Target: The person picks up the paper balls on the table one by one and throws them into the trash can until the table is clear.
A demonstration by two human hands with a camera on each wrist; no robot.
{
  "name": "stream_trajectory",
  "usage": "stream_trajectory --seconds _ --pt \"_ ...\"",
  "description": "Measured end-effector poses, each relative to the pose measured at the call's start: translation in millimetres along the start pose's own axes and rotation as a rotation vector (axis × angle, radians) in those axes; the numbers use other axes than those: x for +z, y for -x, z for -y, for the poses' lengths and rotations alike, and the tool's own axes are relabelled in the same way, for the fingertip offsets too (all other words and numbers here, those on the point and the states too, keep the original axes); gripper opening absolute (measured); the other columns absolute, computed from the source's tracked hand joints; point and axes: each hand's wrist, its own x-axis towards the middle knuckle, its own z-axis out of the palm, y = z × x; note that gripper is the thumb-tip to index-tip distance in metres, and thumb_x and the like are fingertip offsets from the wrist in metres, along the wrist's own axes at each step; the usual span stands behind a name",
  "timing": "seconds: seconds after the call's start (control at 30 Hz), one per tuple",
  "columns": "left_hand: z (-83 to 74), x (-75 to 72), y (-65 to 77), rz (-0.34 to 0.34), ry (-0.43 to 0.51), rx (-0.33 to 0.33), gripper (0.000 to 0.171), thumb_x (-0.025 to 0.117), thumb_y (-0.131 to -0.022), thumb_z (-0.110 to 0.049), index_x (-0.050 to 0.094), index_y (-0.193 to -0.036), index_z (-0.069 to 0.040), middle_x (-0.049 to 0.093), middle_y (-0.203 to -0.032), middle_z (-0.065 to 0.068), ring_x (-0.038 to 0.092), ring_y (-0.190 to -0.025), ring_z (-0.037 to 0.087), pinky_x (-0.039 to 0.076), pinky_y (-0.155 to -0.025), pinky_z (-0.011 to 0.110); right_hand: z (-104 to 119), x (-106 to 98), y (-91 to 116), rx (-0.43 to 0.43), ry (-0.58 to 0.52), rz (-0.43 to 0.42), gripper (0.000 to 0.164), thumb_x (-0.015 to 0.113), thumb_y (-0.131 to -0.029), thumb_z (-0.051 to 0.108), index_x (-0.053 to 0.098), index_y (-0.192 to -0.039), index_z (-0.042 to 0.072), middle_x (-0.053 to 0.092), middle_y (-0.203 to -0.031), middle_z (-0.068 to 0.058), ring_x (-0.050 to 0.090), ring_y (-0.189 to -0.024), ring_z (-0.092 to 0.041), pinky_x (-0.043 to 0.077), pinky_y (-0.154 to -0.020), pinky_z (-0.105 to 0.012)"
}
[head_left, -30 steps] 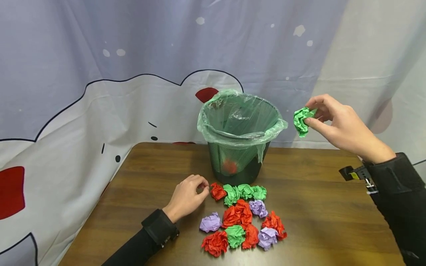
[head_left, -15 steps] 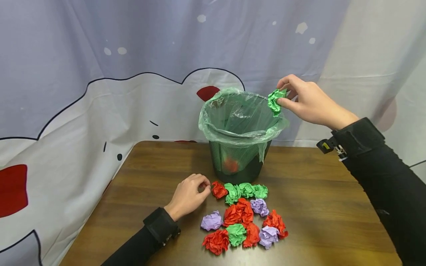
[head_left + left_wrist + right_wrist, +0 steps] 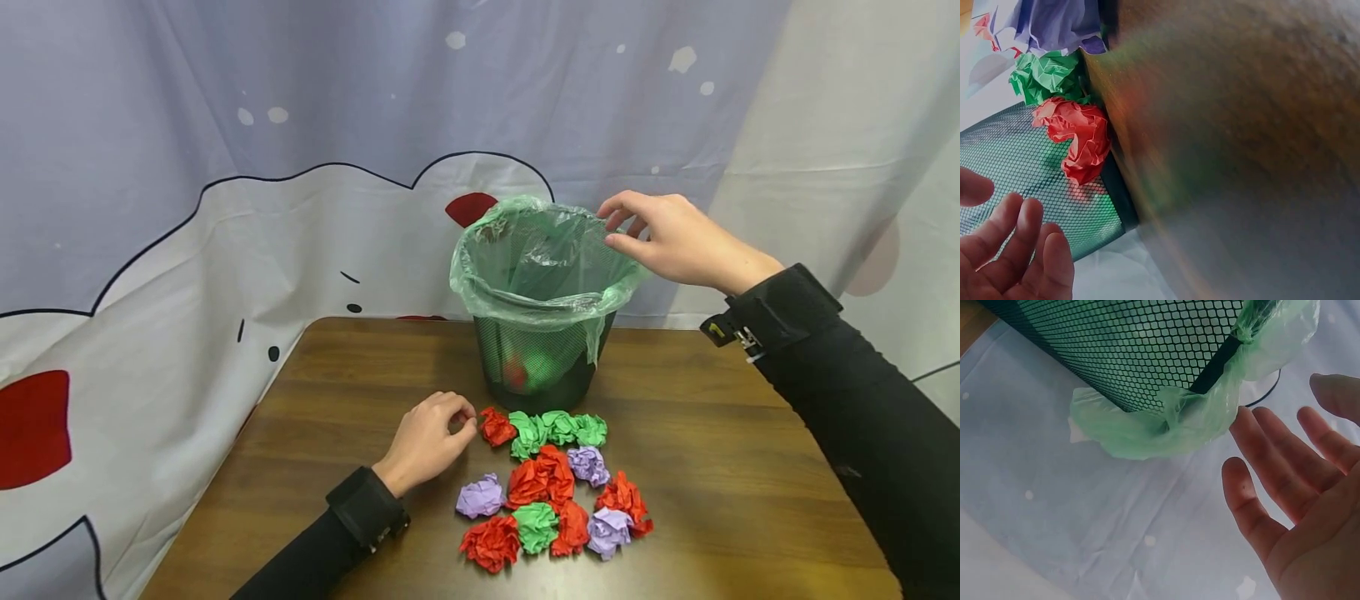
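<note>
Loosely spread, the right hand [image 3: 678, 239] hangs by the bin rim [image 3: 536, 313], the relaxed left hand [image 3: 429, 437] just beside red paper [image 3: 497, 427].

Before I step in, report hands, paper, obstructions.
Right hand empty by plastic-lined black mesh bin. Left hand empty beside crumpled red paper ball. More crumpled balls on brown wooden table. Only right hand near bin's mouth.

My right arm [image 3: 855, 412] angles up and inward, with my right hand [image 3: 667, 237] raised, its thumb [image 3: 1338, 397] apart from the gently bent fingers [image 3: 1272, 459]. Lower down, my left forearm [image 3: 322, 537] slants forward, my left hand [image 3: 427, 442] relaxed with its fingers loosely curled.
</note>
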Motion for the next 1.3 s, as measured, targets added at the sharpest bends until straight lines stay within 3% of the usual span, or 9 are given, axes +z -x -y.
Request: stream_trajectory --seconds 0.33,0.63,0.9,1.3 --pt "0.2 1.9 -0.1 0.007 0.002 0.012 0.005 0.066 -0.09 -0.024 0.071 -0.088 -0.023 0.064 -0.088 -0.008 0.064 -0.085 0.016 0.049 -0.071 0.029 -3 1 42 -0.044 0.103 -0.124 0.019 0.062 -0.098 0.018 0.07 -0.114 0.012 0.073 -0.102 0.001 0.064 -0.084 -0.012 0.048 -0.07 -0.03" --pt "-0.2 1.9 2.0 0.026 -0.006 0.012 0.005 0.068 -0.09 -0.025 0.071 -0.092 -0.022 0.065 -0.09 -0.006 0.064 -0.086 0.017 0.049 -0.071 0.029 -10 8 85 -0.036 0.131 -0.157 0.019 0.069 -0.094 0.015 0.071 -0.112 0.016 0.072 -0.097 0.008 0.06 -0.081 -0.005 0.048 -0.071 -0.025" --pt "-0.7 1.8 0.4 0.033 0.014 -0.001 0.008 0.07 -0.09 -0.025 0.07 -0.096 -0.021 0.065 -0.092 -0.006 0.065 -0.086 0.018 0.05 -0.072 0.032 -20 30 113 -0.009 0.084 -0.136 0.017 0.071 -0.093 0.014 0.071 -0.109 0.019 0.071 -0.095 0.01 0.059 -0.078 -0.001 0.05 -0.068 -0.025" --pt "-2.5 4.9 -1.5 0.038 -0.009 0.0 0.008 0.069 -0.089 -0.026 0.07 -0.097 -0.023 0.064 -0.094 -0.01 0.063 -0.087 0.01 0.051 -0.073 0.032 -29 76 143 -0.008 -0.01 -0.104 0.018 0.069 -0.094 0.012 0.068 -0.111 0.018 0.07 -0.096 0.008 0.06 -0.078 0.0 0.053 -0.069 -0.025"
